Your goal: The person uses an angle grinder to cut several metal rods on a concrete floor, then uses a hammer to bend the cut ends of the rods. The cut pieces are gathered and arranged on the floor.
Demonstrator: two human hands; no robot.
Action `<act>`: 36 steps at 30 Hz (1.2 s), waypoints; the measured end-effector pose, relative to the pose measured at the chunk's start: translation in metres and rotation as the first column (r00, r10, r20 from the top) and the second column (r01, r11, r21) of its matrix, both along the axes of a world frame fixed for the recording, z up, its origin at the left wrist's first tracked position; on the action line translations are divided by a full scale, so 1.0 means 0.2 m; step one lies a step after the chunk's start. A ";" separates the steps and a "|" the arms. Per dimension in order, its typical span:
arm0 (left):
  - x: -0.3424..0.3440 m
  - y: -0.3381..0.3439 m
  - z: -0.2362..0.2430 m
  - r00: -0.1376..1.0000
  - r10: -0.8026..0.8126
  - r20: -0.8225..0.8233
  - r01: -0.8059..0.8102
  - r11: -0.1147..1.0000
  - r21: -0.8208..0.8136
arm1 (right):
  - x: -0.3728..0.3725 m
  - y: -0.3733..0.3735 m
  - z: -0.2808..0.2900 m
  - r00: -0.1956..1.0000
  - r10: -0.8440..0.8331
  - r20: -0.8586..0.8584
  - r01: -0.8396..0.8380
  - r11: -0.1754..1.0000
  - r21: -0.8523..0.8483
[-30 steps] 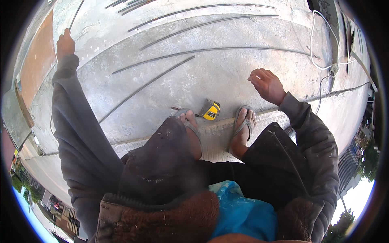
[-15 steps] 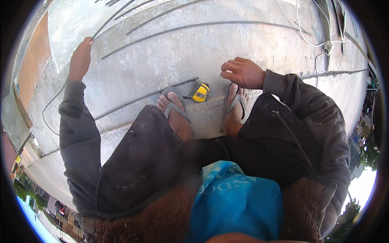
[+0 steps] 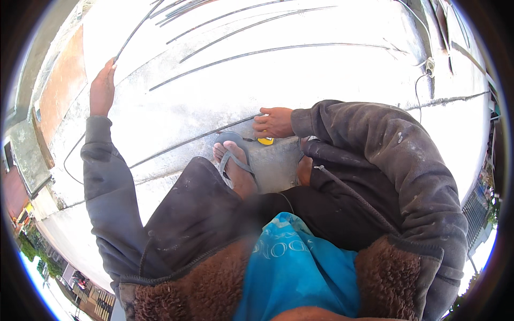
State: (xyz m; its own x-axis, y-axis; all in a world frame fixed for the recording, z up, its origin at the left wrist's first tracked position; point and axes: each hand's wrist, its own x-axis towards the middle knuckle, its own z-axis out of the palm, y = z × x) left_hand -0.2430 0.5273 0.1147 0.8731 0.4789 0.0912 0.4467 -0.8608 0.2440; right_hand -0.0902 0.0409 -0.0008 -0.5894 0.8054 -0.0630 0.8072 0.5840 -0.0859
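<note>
Steel rod [image 3: 187, 140] lies on the concrete floor [image 3: 332, 80] and runs from the lower left of the frame up toward the centre, where its upper end meets the right hand [image 3: 274, 122]. Right hand: fingers curled together over the rod end, just above centre; whether they fully clamp the rod cannot be told, because the knuckles cover the contact point. Yellow tape measure [image 3: 266, 140] sits directly below that hand, touching or just beside it; most of its body is hidden by the hand and the sleeve [image 3: 375, 144]. Left hand [image 3: 101, 88]: upper left of the frame, fingers extended and close together, resting against a second rod [image 3: 134, 32] that curves toward the top edge; the grip itself is not visible from this angle.

Further rods [image 3: 267, 51] lie parallel across the upper half of the frame, well apart from both hands. Left foot in a grey sandal [image 3: 235, 163] stands at centre, just below the steel rod. The right foot is almost entirely covered by the right sleeve and trouser leg. A white cable [image 3: 417, 91] trails along the floor at upper right; glare washes out its far end. Blue cloth [image 3: 294, 267] fills the lower centre and is cut off by the bottom edge.
</note>
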 end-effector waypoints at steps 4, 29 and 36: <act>0.12 -0.10 -0.03 0.998 -0.058 0.003 0.059 0.998 -0.037 | -0.01 0.02 -0.03 0.999 0.047 0.024 -0.046 0.998 -0.030; 0.21 -0.47 -0.57 0.925 -0.272 -0.264 0.245 0.961 -0.130 | 0.88 -1.14 0.17 -0.325 -0.918 0.228 0.899 -0.374 -0.225; 0.34 -0.38 -0.63 0.868 -0.214 -0.448 0.226 0.974 -0.027 | 0.84 -0.98 0.24 -0.448 -0.835 0.320 0.861 -0.499 -0.097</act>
State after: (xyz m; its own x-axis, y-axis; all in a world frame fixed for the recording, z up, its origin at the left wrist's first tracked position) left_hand -0.1747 0.4511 -0.0112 0.9062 0.2729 -0.3230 0.3014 -0.9526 0.0409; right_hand 0.0768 -0.1549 0.0476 0.9425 0.0750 -0.3256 0.1202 -0.9854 0.1208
